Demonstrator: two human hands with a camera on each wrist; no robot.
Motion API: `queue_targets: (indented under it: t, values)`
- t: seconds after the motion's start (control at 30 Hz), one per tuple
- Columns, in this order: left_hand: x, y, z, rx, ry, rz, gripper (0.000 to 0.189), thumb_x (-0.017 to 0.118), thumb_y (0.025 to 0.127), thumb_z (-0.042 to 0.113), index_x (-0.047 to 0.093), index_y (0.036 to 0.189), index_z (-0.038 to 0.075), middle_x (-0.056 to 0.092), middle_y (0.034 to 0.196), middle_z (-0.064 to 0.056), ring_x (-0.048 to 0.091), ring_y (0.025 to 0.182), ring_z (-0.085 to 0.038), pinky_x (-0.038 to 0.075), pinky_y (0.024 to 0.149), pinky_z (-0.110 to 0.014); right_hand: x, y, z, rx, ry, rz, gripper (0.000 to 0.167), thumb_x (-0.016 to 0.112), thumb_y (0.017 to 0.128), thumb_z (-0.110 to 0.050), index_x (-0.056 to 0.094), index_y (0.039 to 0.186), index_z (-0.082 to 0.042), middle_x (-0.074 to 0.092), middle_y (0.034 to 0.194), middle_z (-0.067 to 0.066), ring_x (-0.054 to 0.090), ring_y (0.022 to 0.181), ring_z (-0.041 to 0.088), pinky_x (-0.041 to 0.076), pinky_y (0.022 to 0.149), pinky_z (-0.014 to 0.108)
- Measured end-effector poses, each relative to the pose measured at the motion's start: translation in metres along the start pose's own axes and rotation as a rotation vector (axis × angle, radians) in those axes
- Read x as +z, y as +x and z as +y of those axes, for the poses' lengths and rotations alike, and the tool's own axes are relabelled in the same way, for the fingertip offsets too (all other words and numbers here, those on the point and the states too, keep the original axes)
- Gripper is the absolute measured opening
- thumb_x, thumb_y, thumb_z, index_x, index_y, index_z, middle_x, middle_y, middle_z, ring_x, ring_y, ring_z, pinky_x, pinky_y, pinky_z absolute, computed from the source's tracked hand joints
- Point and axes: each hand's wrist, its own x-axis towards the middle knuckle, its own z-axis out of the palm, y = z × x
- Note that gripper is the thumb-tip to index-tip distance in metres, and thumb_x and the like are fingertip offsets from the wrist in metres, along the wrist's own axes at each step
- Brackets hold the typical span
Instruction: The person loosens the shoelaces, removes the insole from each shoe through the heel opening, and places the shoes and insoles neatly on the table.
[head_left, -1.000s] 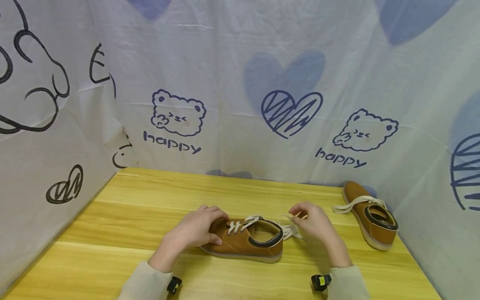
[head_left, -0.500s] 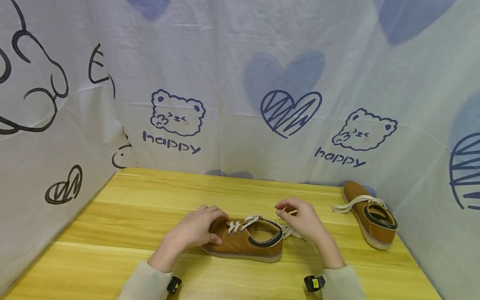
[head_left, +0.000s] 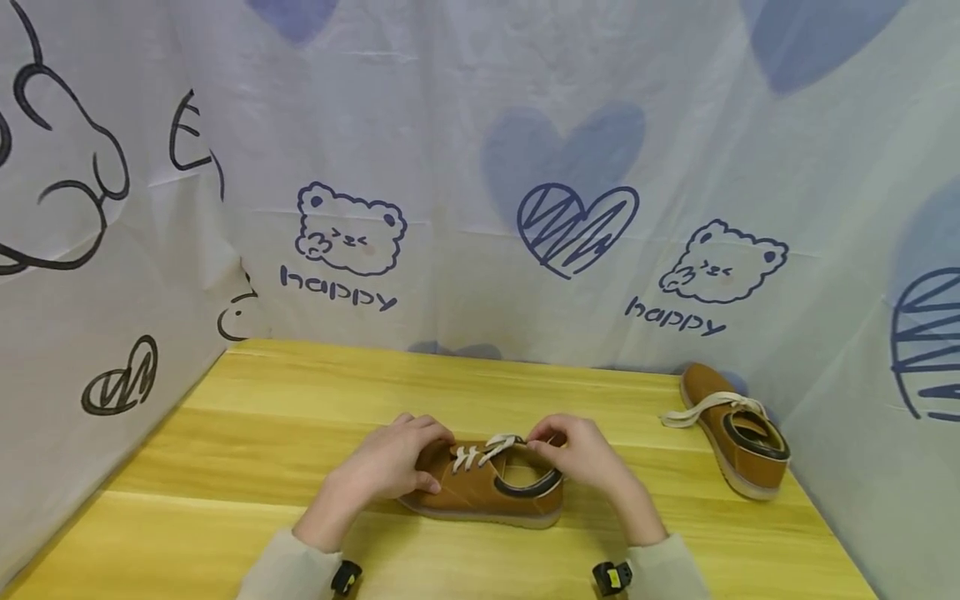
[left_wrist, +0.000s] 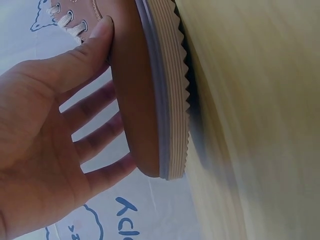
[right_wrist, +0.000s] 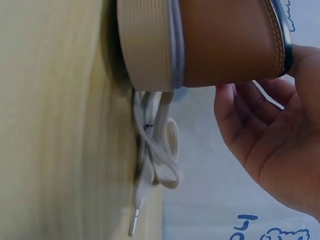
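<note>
1. Yellow wood-grain table (head_left: 262, 417): brown leather lace-up shoe (head_left: 480, 500) at 6 o'clock.
2. Left hand (head_left: 393, 460): fingers curled round toe (left_wrist: 145, 145).
3. Right hand (head_left: 579, 454): shifted to dark collar (head_left: 534, 489); fingers curled, hold undeterminable; lacing work likely.

The right hand (right_wrist: 280, 135) is beside a brown shoe (right_wrist: 227, 42), near loose pale laces (right_wrist: 162, 159).

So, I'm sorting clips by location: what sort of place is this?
Possibly a makeshift recording corner: printed sheeting hangs behind and beside a wood-grain table, and a small black device sits at each wrist.
</note>
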Motion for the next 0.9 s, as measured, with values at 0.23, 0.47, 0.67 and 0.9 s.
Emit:
queue_targets:
  t: [0.23, 0.47, 0.67, 0.9]
  values:
    - [0.0, 0.015, 0.002, 0.047, 0.09, 0.0, 0.059, 0.091, 0.08, 0.026, 0.067, 0.133, 0.018, 0.065, 0.132, -0.002, 0.059, 0.119, -0.03, 0.054, 0.096, -0.056, -0.002, -0.012, 0.0, 0.067, 0.081, 0.028, 0.006, 0.071, 0.098, -0.014, 0.075, 0.1, -0.009, 0.07, 0.092, 0.001, 0.063, 0.079, 0.016, 0.054, 0.067, 0.026]
    - [0.005, 0.043, 0.004, -0.019, 0.23, 0.113, 0.051, 0.091, 0.082, 0.023, 0.068, 0.126, 0.013, 0.067, 0.117, -0.005, 0.066, 0.104, -0.031, 0.059, 0.081, -0.05, 0.004, -0.026, -0.005, 0.188, 0.235, 0.043, 0.011, 0.074, 0.095, -0.013, 0.072, 0.103, -0.005, 0.066, 0.088, 0.005, 0.064, 0.07, 0.018, 0.061, 0.058, 0.034]
    - [0.005, 0.046, 0.014, -0.107, 0.094, 0.174, 0.029, 0.087, 0.086, 0.025, 0.068, 0.105, 0.014, 0.065, 0.094, 0.0, 0.064, 0.083, -0.022, 0.056, 0.066, -0.041, 0.017, -0.038, -0.016, 0.275, 0.426, 0.058, 0.023, 0.075, 0.094, -0.011, 0.063, 0.109, 0.002, 0.062, 0.089, 0.009, 0.064, 0.057, 0.02, 0.063, 0.054, 0.041]
    - [-0.002, 0.021, 0.031, -0.129, -0.402, 0.063, 0.023, 0.081, 0.092, 0.03, 0.066, 0.093, 0.013, 0.063, 0.083, 0.003, 0.058, 0.074, -0.014, 0.051, 0.065, -0.033, 0.034, -0.046, -0.034, 0.251, 0.515, 0.024, 0.03, 0.075, 0.095, -0.013, 0.056, 0.111, 0.004, 0.061, 0.089, 0.009, 0.066, 0.06, 0.019, 0.064, 0.057, 0.044]
